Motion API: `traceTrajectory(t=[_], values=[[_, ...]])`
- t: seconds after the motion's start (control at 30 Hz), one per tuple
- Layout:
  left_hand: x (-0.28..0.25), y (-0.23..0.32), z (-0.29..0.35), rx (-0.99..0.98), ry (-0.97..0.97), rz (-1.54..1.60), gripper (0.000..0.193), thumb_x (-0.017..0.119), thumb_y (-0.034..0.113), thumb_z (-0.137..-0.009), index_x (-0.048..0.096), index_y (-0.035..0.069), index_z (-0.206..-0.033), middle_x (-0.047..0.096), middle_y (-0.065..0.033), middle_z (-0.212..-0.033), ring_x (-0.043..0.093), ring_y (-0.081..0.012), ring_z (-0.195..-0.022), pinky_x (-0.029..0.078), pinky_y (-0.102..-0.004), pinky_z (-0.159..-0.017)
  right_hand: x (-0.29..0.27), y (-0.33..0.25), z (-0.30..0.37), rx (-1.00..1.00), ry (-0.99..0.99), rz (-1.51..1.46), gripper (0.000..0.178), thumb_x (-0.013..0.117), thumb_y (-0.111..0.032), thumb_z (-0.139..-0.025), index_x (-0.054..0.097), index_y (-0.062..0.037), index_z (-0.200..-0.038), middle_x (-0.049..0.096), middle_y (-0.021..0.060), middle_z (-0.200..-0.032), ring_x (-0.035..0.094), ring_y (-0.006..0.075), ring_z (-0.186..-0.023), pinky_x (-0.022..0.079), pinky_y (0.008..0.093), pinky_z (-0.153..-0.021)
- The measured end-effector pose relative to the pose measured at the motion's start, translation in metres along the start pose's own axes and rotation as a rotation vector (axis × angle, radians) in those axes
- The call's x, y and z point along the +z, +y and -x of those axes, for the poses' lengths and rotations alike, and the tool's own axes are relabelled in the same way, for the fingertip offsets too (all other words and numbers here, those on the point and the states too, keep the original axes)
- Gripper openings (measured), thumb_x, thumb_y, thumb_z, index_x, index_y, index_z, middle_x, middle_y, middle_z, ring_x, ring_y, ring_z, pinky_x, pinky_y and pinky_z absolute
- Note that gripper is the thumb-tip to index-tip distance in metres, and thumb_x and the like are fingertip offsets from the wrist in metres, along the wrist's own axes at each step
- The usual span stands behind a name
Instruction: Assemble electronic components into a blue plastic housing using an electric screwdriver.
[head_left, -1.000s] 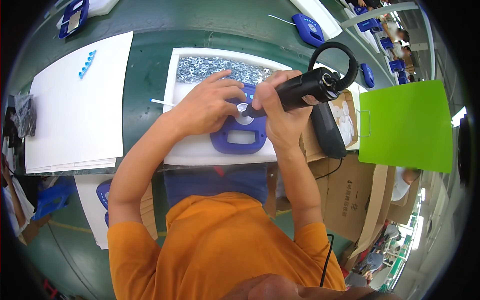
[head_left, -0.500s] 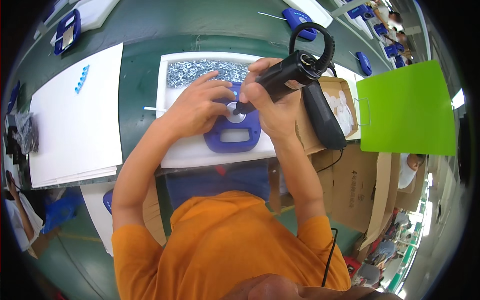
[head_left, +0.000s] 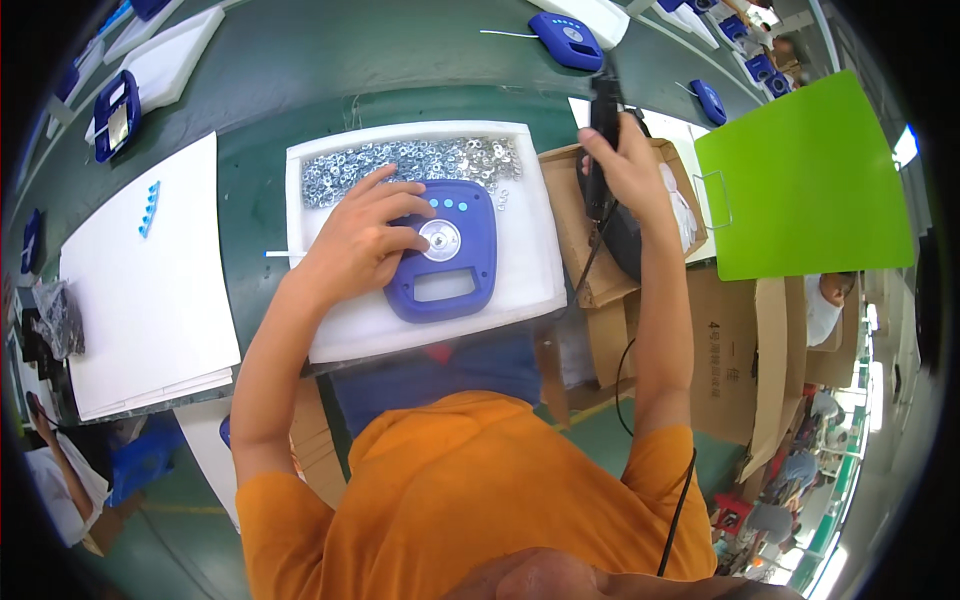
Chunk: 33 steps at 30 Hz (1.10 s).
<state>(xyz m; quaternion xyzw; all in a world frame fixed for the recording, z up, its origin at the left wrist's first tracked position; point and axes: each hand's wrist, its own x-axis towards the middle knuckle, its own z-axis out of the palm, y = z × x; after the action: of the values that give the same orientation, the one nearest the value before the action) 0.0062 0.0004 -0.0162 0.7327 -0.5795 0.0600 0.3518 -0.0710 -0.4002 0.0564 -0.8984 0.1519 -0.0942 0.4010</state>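
A blue plastic housing [head_left: 480, 262] lies on a white foam tray, with a round silver disc [head_left: 440, 240] in its middle and a rectangular opening below. My left hand [head_left: 372, 232] rests on its left side, fingers spread, thumb or fingertips at the disc's edge. Along the tray's far side is a heap of small metal washer-like parts [head_left: 350, 172]. My right hand [head_left: 632, 172], off to the right, is wrapped round a black corded electric screwdriver [head_left: 600, 140], held roughly upright beside a black holder [head_left: 624, 240].
The holder stands in a cardboard box [head_left: 560, 200] with white round pieces [head_left: 680, 205]. A green board [head_left: 810, 190] is at the right. White sheets [head_left: 150, 290] lie at left, bearing a blue strip [head_left: 149, 210]. More blue housings [head_left: 566, 42] sit farther back on the green bench.
My right hand has carried the screwdriver away from the disc, rightward to the holder, turning it upright. My left hand remains on the housing. The whole view has shifted a little.
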Motion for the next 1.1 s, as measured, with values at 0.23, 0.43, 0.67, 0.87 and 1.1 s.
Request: traceTrajectory(t=[0.23, 0.43, 0.67, 0.87, 1.1], values=[[-0.008, 0.001, -0.007, -0.011, -0.050, 0.005, 0.031, 0.077, -0.010, -0.074, 0.088, 0.010, -0.096, 0.081, -0.0088, -0.130, 0.069, -0.0342, -0.143, 0.042, -0.0641, -0.136, 0.041, 0.023, -0.003, -0.007, -0.016, 0.480, 0.059, 0.084, -0.039, -0.103, 0.075, 0.0091, -0.136, 0.082, 0.0302, -0.119, 0.080, 0.0456, -0.110, 0.062, 0.0511, -0.098], [-0.034, 0.044, -0.003, -0.085, -0.147, -0.020, 0.016, 0.083, 0.003, -0.089, 0.086, 0.010, -0.104, 0.077, -0.0112, -0.139, 0.065, -0.0366, -0.148, 0.041, -0.0638, -0.135, 0.068, -0.014, 0.046, -0.323, 0.330, 0.387, 0.031, 0.082, -0.026, -0.104, 0.078, 0.0034, -0.113, 0.080, 0.0242, -0.109, 0.079, 0.0452, -0.097, 0.064, 0.0527, -0.085], [-0.011, 0.085, 0.022, -0.152, -0.264, -0.161, 0.027, 0.094, 0.024, -0.089, 0.082, 0.005, -0.104, 0.059, -0.0151, -0.170, 0.040, -0.0466, -0.170, 0.029, -0.0693, -0.139, 0.148, -0.034, 0.088, -0.408, 0.391, -0.163, 0.015, 0.086, -0.012, -0.098, 0.080, -0.0023, -0.108, 0.081, 0.0143, -0.099, 0.082, 0.0315, -0.090, 0.064, 0.0403, -0.077], [-0.025, 0.093, 0.020, -0.103, -0.157, -0.234, 0.032, 0.092, 0.029, -0.086, 0.079, 0.004, -0.101, 0.063, -0.0157, -0.165, 0.039, -0.0486, -0.170, 0.028, -0.0721, -0.138, 0.138, -0.022, 0.091, -0.460, 0.645, -0.273, 0.005, 0.076, 0.001, -0.103, 0.077, 0.0011, -0.108, 0.078, 0.0130, -0.104, 0.078, 0.0244, -0.090, 0.063, 0.0344, -0.083], [-0.058, 0.003, -0.041, -0.035, 0.032, -0.388, 0.030, 0.085, 0.029, -0.097, 0.076, 0.003, -0.108, 0.061, -0.0185, -0.166, 0.041, -0.0486, -0.169, 0.027, -0.0707, -0.138, 0.147, -0.027, 0.095, -0.502, 0.566, -0.323, 0.008, 0.078, 0.003, -0.099, 0.074, 0.0005, -0.105, 0.075, 0.0124, -0.095, 0.074, 0.0248, -0.078, 0.059, 0.0350, -0.073]])
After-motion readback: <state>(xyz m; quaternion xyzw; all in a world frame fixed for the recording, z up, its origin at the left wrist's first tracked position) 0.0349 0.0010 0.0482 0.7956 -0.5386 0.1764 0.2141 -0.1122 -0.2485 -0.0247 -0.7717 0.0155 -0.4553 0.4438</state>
